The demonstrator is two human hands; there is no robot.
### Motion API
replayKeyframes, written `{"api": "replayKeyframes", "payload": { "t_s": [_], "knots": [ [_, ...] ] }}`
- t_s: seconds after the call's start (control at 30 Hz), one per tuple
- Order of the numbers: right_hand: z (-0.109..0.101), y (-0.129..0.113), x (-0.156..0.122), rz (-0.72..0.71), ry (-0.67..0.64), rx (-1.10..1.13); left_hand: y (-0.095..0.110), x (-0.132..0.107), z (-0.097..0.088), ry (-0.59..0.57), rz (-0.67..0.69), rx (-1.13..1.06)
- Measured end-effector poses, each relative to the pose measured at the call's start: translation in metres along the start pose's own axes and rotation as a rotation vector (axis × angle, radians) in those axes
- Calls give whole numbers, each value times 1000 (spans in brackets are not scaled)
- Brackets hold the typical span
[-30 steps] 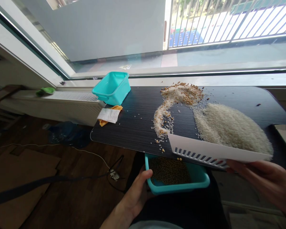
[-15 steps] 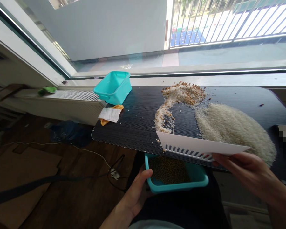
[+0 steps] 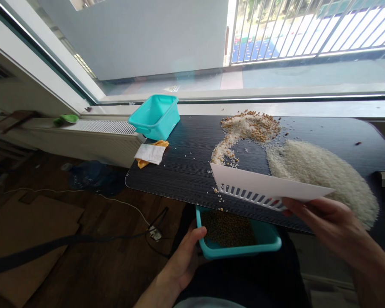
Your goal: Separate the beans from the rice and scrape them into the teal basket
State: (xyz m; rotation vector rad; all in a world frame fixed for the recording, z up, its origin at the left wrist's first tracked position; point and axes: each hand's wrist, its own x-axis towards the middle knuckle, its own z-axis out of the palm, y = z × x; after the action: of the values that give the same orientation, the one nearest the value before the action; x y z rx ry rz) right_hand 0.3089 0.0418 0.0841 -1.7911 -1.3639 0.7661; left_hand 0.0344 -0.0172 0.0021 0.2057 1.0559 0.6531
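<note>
My left hand (image 3: pixel 188 252) grips the left end of a turquoise plastic bin (image 3: pixel 240 252), thumb over the rim. Brown grains or small beans (image 3: pixel 229 229) lie in that bin, which sits below the table's front edge. In my right hand (image 3: pixel 324 218) is a white plastic strip with a row of slots (image 3: pixel 266 182), held by its right end. The strip's left end meets a curved trail of white rice mixed with brown grains (image 3: pixel 223 149). This trail runs back to a mixed heap (image 3: pixel 250 126). A large pile of white rice (image 3: pixel 321 171) spreads behind the strip on the right.
A second turquoise bin (image 3: pixel 155 117) stands at the table's back left. In front of it lies a folded white cloth (image 3: pixel 149 153) over an orange one. The dark table (image 3: pixel 179 179) borders a window sill. A radiator (image 3: pixel 105 127) and a cable (image 3: pixel 125 205) are to the left.
The slotted strip in my right hand has moved slightly away from me, against the grain trail. Stray grains now show near the table's front edge. My left hand still holds the bin.
</note>
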Motion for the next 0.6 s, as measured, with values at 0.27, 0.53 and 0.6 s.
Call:
{"api": "replayKeyframes", "payload": {
  "t_s": [0.27, 0.53, 0.6],
  "knots": [
    [15, -3, 7, 53, -110, 116, 3, -2, -3, 20, 6, 8],
    [15, 2, 9, 119, -68, 125, 5, 0, -7, 33, 6, -25],
    [15, 3, 9, 111, -107, 109, 5, 1, -8, 25, 3, -27]
  ]
}}
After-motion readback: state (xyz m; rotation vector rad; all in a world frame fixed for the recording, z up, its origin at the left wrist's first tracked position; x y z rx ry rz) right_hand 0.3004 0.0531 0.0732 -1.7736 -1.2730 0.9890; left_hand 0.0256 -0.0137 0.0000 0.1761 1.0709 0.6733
